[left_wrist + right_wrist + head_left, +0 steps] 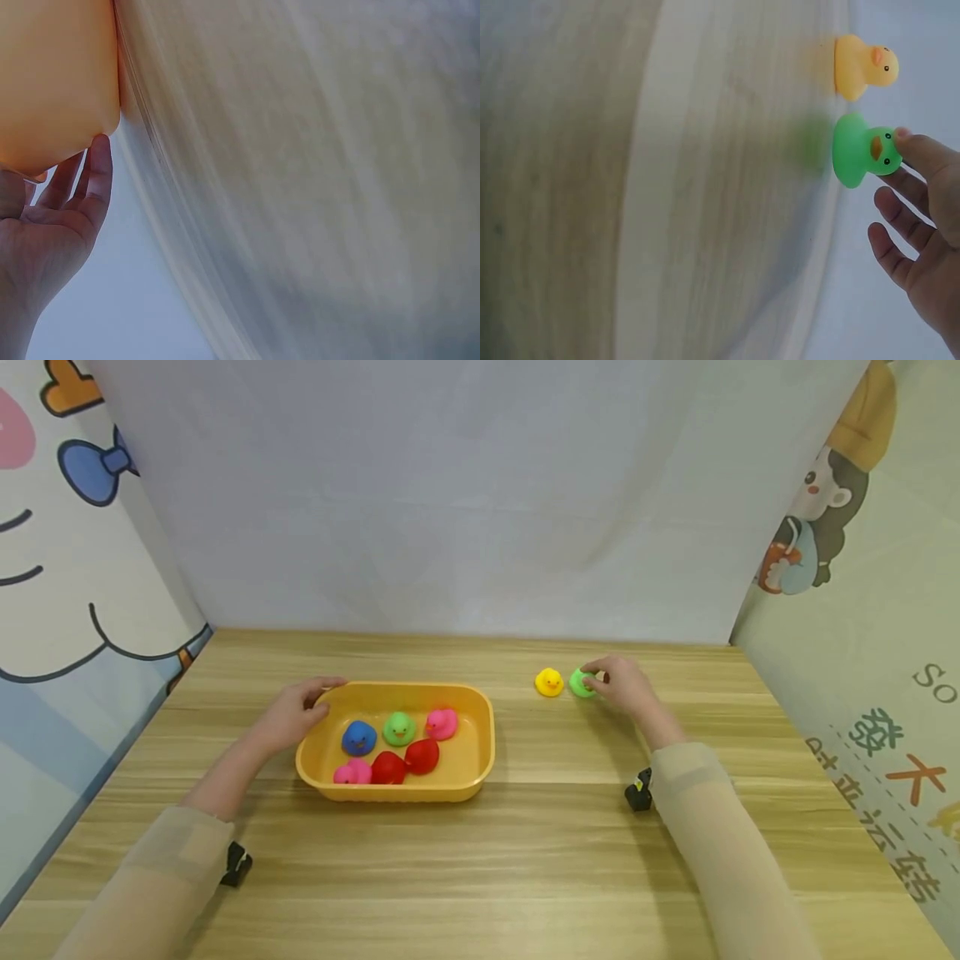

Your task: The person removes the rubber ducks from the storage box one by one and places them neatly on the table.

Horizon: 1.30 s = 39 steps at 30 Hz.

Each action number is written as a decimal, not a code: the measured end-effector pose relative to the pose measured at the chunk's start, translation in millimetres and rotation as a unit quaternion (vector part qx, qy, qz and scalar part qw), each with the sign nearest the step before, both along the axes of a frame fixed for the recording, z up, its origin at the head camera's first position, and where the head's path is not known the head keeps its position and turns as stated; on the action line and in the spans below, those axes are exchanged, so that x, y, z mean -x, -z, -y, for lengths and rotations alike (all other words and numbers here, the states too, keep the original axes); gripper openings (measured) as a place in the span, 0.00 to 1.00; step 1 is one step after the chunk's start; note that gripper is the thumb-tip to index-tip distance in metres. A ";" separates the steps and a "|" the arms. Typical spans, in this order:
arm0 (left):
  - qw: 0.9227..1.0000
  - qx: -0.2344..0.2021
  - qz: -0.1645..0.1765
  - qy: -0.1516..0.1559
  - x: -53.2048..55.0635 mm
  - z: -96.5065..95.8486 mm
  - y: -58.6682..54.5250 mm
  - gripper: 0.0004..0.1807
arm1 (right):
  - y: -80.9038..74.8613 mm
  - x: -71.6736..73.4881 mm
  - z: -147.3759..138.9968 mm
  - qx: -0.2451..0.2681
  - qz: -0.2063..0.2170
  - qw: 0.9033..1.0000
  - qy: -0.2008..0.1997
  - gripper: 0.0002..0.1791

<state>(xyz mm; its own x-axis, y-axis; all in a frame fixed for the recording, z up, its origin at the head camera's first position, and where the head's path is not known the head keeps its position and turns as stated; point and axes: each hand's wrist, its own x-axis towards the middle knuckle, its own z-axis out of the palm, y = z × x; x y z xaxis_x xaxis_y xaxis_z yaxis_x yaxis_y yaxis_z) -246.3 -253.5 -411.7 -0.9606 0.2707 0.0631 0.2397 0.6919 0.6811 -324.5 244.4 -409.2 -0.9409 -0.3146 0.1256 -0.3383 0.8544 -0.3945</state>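
Note:
My left hand (288,718) holds the left end of a yellow-orange plastic basin (397,794), thumb at the rim and fingers along the outside. The left wrist view shows its fingertips (100,150) against the basin's corner. Inside lie a blue rubber duck (358,739), a green one (399,729), two pink ones and two red ones. Farther right, my right hand (622,685) pinches the head of another green rubber duck (847,150) between thumb and index finger; its other fingers are spread loosely. Just left of that duck a yellow rubber duck (549,682) stands upright on the table.
The wood-grain table (540,868) ends at a pale grey backdrop (465,510). Printed cartoon panels flank it left and right. Small black devices sit at the left wrist (236,864) and the right wrist (639,791).

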 end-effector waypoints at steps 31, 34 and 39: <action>1.000 -0.010 0.016 -0.001 3.3 2.3 5.8 0.23 | -12.4 -4.1 -2.4 0.037 0.049 0.998 0.021 0.22; 1.000 -0.011 0.017 0.000 4.0 2.8 6.1 0.23 | -17.2 -4.6 -4.3 0.034 0.052 0.998 0.020 0.21; 1.000 -0.013 0.017 0.004 4.4 2.8 5.8 0.23 | -28.0 -7.2 -6.6 0.032 0.042 0.999 0.006 0.21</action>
